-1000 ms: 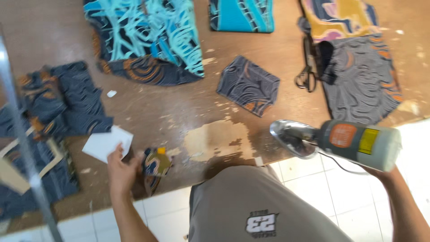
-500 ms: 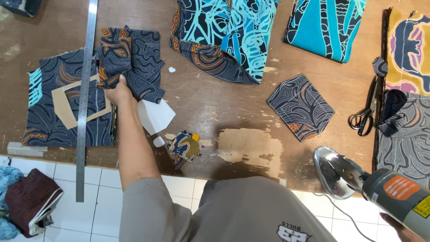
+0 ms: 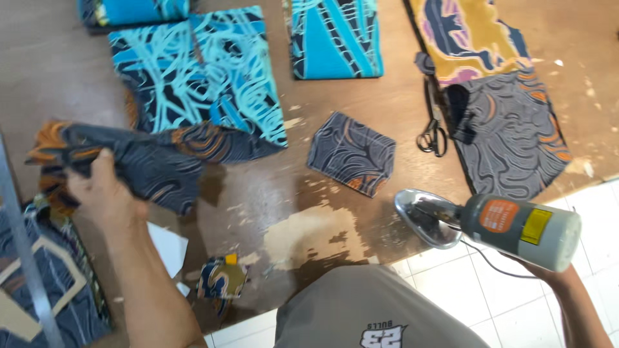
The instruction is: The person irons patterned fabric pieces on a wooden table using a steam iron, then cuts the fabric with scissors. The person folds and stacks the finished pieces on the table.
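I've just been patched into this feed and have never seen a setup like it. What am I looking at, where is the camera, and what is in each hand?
There is no machine: a person works with two bare hands, and the one camera sits on their head, looking down at a worn wooden table. The left hand grips a dark patterned cloth piece, lifted off the surface. The right hand, mostly hidden, holds an electric iron over the table edge, its shiny soleplate showing. On the table lie blue patterned fabrics, a small dark cut piece, scissors and a metal ruler.
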